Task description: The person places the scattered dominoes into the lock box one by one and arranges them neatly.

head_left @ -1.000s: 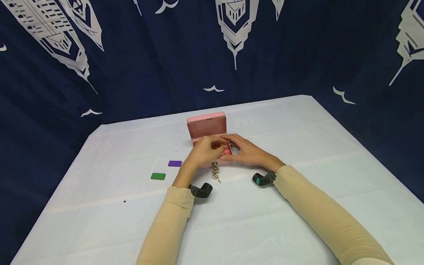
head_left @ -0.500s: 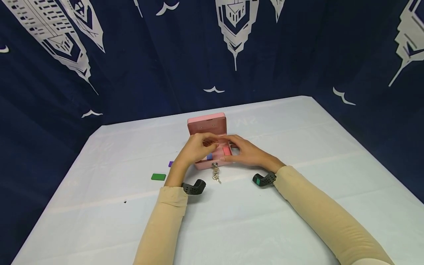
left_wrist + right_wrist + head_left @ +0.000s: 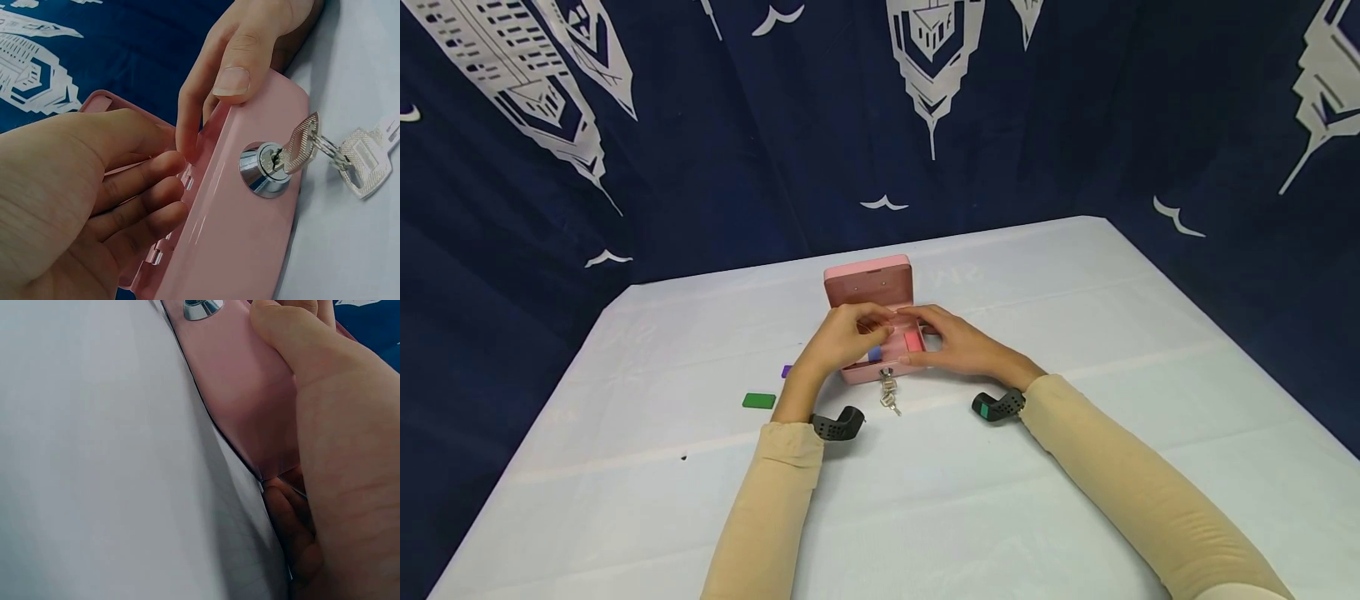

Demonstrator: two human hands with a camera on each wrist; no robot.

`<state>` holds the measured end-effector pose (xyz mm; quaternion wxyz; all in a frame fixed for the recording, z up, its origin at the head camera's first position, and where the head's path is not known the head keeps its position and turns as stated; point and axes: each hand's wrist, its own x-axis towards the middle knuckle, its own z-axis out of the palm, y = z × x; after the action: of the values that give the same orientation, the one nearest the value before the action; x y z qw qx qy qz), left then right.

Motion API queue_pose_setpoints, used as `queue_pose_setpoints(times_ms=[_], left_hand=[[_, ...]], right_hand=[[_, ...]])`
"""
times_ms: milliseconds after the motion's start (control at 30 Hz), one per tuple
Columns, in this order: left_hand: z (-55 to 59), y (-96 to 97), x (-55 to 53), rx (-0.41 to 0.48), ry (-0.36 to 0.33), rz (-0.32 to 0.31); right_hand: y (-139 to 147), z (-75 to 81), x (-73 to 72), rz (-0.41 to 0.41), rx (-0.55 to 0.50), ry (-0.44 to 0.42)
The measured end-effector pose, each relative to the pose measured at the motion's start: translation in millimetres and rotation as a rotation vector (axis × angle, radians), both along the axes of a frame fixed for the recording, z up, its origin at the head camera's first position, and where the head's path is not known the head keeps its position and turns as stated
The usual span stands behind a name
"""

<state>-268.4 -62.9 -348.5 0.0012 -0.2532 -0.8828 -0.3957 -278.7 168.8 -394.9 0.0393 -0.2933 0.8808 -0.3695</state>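
A pink metal cash box [image 3: 861, 374] stands on the white table with its lid [image 3: 869, 285] raised. My left hand [image 3: 837, 340] hovers over the inside of the box, fingers loosely bent; in the left wrist view nothing shows between them. My right hand [image 3: 958, 342] holds the box's right end, thumb on the front rim and other fingers round the end and far side. Inside lie a bright pink block [image 3: 913, 341] and a blue block [image 3: 875, 354], partly hidden by the hands. A key sits in the front lock [image 3: 265, 170], with more keys [image 3: 362, 164] hanging from its ring.
Left of the box lie a green block [image 3: 758, 401] and a purple block [image 3: 786, 372], the latter mostly behind my left wrist. A tiny dark speck [image 3: 683, 457] is on the tabletop farther left. Patterned navy cloth [image 3: 760, 167] hangs behind the table.
My left hand has drawn back leftward from the box's right side, uncovering the bright pink and blue blocks inside, and now covers part of the purple block. The right hand stays in place.
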Motion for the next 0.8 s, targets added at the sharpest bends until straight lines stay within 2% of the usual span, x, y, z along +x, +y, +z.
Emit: queue_pose_setpoints(times_ms=[800], left_hand=[[-0.8,0.2,0.1,-0.012,-0.005,-0.019]], right_hand=[[1.0,-0.5,-0.1,-0.014,0.012,-0.009]])
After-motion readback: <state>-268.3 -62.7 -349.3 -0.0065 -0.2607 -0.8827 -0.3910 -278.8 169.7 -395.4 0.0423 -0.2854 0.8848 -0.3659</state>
